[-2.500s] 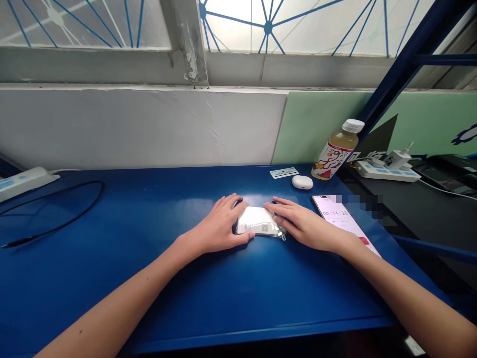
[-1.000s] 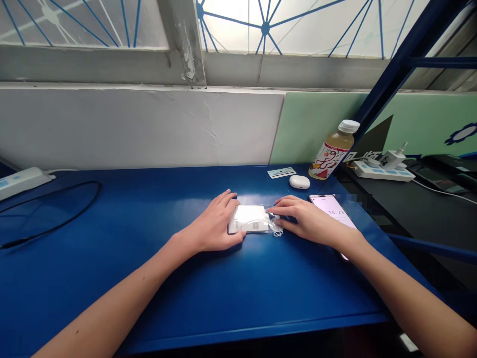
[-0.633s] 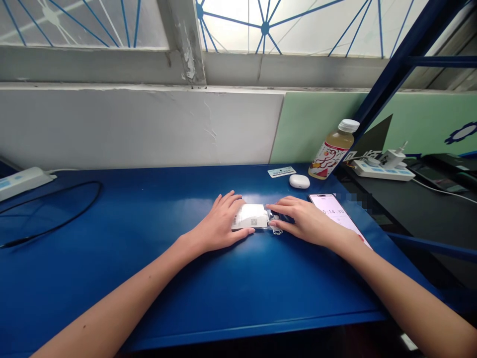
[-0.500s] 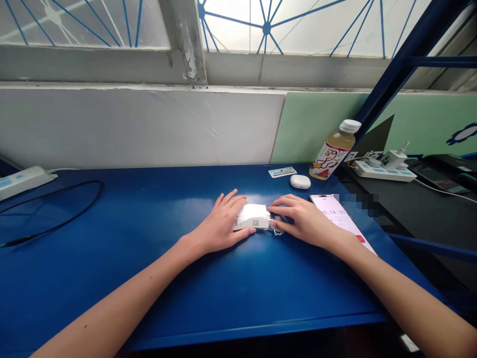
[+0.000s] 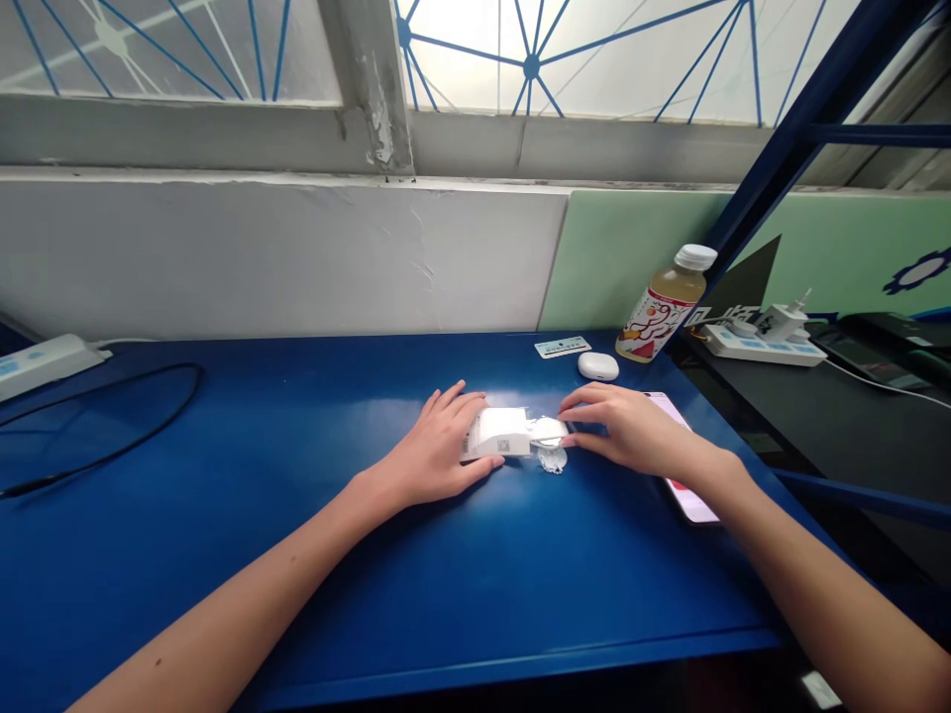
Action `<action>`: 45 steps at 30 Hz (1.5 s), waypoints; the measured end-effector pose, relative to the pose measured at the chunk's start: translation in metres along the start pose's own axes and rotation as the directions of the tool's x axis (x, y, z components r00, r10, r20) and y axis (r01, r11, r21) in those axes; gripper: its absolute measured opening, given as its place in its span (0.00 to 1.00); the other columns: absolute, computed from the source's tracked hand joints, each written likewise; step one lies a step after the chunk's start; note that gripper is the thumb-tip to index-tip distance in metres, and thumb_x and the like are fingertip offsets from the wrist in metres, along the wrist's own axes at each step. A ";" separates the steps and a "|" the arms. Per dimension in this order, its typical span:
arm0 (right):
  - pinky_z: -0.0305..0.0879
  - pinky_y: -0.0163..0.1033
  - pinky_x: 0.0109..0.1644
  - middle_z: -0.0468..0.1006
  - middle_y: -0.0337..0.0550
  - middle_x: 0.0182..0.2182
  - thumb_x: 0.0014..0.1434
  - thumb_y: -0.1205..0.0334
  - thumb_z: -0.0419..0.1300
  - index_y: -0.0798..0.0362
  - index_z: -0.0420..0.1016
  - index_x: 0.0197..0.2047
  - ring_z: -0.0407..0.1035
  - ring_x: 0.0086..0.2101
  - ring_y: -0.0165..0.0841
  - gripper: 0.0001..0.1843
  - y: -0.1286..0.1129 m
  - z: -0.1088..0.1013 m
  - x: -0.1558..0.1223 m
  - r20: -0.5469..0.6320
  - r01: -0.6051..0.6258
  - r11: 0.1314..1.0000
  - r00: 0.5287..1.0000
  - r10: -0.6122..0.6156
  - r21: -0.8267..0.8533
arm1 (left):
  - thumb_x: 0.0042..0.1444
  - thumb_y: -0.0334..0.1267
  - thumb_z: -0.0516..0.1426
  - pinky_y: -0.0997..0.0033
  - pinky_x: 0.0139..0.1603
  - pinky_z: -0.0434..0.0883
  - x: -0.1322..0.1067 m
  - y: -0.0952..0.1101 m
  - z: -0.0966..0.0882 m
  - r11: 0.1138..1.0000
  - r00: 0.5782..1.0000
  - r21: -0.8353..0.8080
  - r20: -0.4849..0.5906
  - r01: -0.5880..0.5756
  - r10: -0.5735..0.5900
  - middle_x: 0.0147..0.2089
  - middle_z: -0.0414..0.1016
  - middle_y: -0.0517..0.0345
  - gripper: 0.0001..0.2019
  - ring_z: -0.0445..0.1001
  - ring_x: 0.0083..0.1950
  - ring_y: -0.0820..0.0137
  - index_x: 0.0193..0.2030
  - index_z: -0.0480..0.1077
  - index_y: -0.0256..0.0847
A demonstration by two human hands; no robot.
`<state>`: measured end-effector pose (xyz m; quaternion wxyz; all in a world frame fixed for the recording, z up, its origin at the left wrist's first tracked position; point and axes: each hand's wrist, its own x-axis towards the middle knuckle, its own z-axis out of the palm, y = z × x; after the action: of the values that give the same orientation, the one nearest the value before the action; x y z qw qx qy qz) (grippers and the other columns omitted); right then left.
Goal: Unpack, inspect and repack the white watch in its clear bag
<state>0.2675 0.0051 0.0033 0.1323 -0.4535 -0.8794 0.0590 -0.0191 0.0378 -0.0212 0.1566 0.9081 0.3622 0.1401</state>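
My left hand [image 5: 438, 444] grips the left end of a small white box [image 5: 499, 432] lying on the blue desk, fingers over its far side and thumb along its near side. A printed square code marks the box's front, and clear film shows at its edge. From its right end sticks out a flat white piece [image 5: 548, 430] with a rounded outline; its kind is unclear. My right hand [image 5: 613, 424] pinches that piece's outer edge between thumb and fingers. Just below lies a crinkled, whitish lacy bit [image 5: 552, 459], partly under the piece.
A phone [image 5: 694, 503] lies under my right forearm. Behind are a white earbud case [image 5: 598, 366], a printed card [image 5: 563, 347] and a drink bottle [image 5: 664, 307]. Power strips [image 5: 765, 344] sit at the right and far left; a black cable [image 5: 111, 458] loops on the left.
My right hand has moved a little to the right, away from the box. The white piece now shows further out of the box's right end. My left hand stays on the box.
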 end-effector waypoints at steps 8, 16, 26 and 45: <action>0.72 0.53 0.50 0.76 0.51 0.53 0.62 0.51 0.60 0.48 0.79 0.49 0.73 0.49 0.47 0.16 -0.007 0.001 -0.003 -0.035 -0.026 0.999 0.999 0.027 0.026 | 0.57 0.55 0.60 0.38 0.69 0.49 -0.002 -0.002 -0.003 0.997 1.000 -0.073 -0.010 -0.012 0.012 0.67 0.65 0.45 0.31 0.49 0.73 0.46 0.64 0.63 0.43; 0.70 0.51 0.55 0.70 0.54 0.59 0.65 0.54 0.58 0.51 0.74 0.53 0.69 0.54 0.46 0.16 -0.021 0.023 0.002 -0.046 -0.004 0.998 0.999 0.007 0.069 | 0.56 0.55 0.61 0.40 0.68 0.52 0.000 -0.002 -0.003 0.996 0.999 -0.083 -0.012 -0.043 0.042 0.63 0.70 0.47 0.30 0.56 0.71 0.49 0.61 0.65 0.44; 0.72 0.46 0.41 0.80 0.48 0.43 0.64 0.59 0.54 0.51 0.73 0.49 0.76 0.40 0.42 0.13 -0.008 -0.008 -0.004 -0.112 -0.125 0.992 0.986 0.126 0.011 | 0.52 0.51 0.63 0.51 0.55 0.71 0.002 -0.001 -0.016 0.996 1.000 -0.086 -0.002 0.020 -0.021 0.54 0.76 0.50 0.22 0.70 0.60 0.49 0.50 0.74 0.44; 0.54 0.34 0.22 0.65 0.34 0.18 0.48 0.48 0.72 0.53 0.74 0.24 0.57 0.19 0.26 0.18 -0.021 -0.006 0.012 -0.219 0.022 0.325 0.779 0.587 0.946 | 0.56 0.47 0.60 0.42 0.69 0.54 -0.004 0.015 -0.009 0.987 0.992 -0.155 -0.127 -0.036 0.017 0.71 0.56 0.38 0.33 0.48 0.74 0.46 0.66 0.61 0.35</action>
<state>0.2462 0.0022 0.0163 0.5831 -0.4530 -0.5204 0.4289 -0.0158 0.0259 -0.0077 0.2026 0.8871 0.3471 0.2270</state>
